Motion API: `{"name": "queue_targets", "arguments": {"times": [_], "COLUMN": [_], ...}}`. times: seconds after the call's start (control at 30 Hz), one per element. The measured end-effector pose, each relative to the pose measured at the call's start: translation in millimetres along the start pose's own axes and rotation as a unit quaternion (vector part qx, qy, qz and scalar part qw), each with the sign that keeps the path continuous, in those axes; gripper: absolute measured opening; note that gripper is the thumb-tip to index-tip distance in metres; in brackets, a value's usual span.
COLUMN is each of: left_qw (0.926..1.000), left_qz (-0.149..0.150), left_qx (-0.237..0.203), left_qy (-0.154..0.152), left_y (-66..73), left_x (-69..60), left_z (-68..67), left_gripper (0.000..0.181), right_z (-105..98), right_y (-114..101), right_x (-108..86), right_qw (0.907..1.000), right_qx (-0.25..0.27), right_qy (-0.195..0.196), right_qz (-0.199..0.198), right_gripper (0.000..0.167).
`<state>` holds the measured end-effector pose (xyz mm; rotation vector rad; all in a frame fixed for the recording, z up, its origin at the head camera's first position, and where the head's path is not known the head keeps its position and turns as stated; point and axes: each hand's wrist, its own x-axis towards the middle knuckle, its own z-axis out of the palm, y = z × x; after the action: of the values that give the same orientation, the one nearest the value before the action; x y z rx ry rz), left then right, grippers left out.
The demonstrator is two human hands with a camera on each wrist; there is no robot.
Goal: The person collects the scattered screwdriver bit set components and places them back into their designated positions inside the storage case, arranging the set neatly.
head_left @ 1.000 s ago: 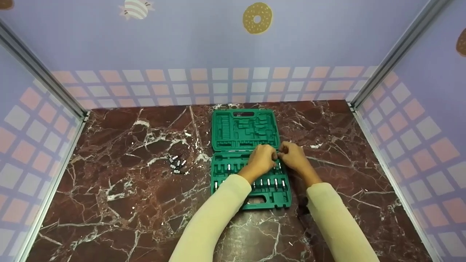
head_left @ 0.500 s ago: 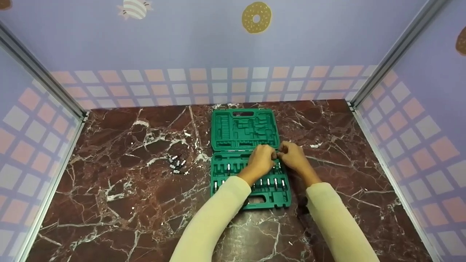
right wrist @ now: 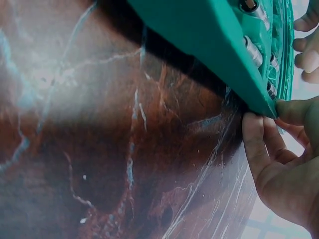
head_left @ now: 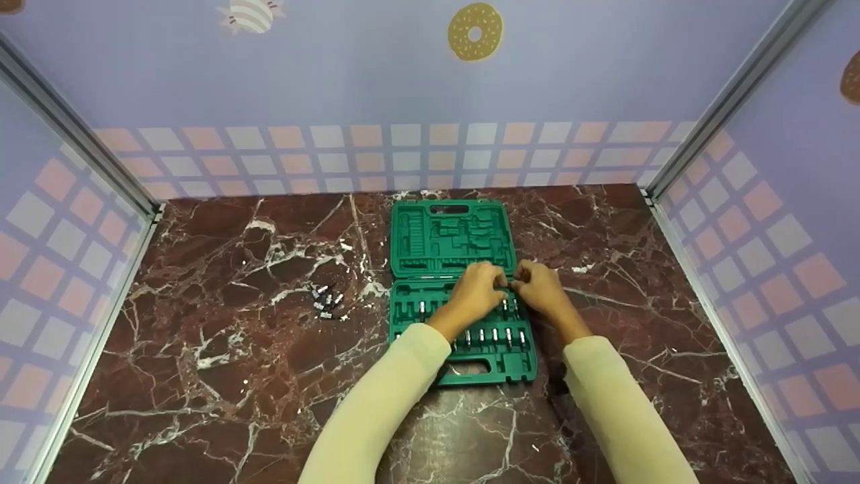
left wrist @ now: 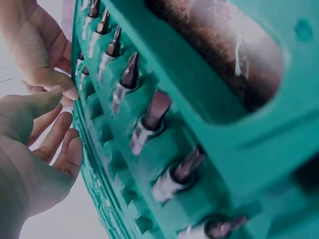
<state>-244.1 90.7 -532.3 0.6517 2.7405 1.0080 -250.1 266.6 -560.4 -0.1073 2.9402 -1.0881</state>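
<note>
A green plastic tool case [head_left: 517,370] lies unfolded on the marble-patterned surface, with chrome bit sockets [head_left: 495,335] seated in rows in its lower half. My left hand [head_left: 474,292] is over the upper right of that half. In the left wrist view its fingers [left wrist: 60,132] are loosely bent, and nothing shows between them and the thumb. At the case's right edge, my right hand [head_left: 543,289] pinches the rim, thumb above and fingers [right wrist: 253,132] below, in the right wrist view. The two hands are close together near the hinge. Screwdriver tips [left wrist: 130,70] stick out of the sockets.
A small pile of loose bit sockets [head_left: 327,304] lies on the surface left of the case. The case's lid [head_left: 453,242] lies back with bare moulded slots. Patterned purple walls [head_left: 430,81] enclose the surface at the back and both sides.
My left hand has shifted slightly up and left and its fingers have loosened, uncovering more sockets at the right. The right hand stays at the case's edge. The loose pile looks unmoved.
</note>
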Motion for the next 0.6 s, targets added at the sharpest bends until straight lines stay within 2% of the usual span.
{"name": "queue_targets", "arguments": {"times": [0.3,0.6], "left_qw": [0.9994,0.9974], "left_qz": [-0.001,0.004], "left_qx": [-0.035,-0.067], "left_qy": [-0.005,0.025], "left_y": [-9.9,-22.3], "left_x": [-11.2,-24.8], "left_z": [-18.2,-37.2], "left_gripper": [0.018,0.019], "right_z": [-2,-2], "right_y": [-1,1], "right_x": [0.2,-0.1], "right_qw": [1.0000,0.9999], "right_qx": [0.007,0.009], "right_qy": [-0.005,-0.004], "right_qz": [0.006,0.005], "right_gripper": [0.004,0.004]}}
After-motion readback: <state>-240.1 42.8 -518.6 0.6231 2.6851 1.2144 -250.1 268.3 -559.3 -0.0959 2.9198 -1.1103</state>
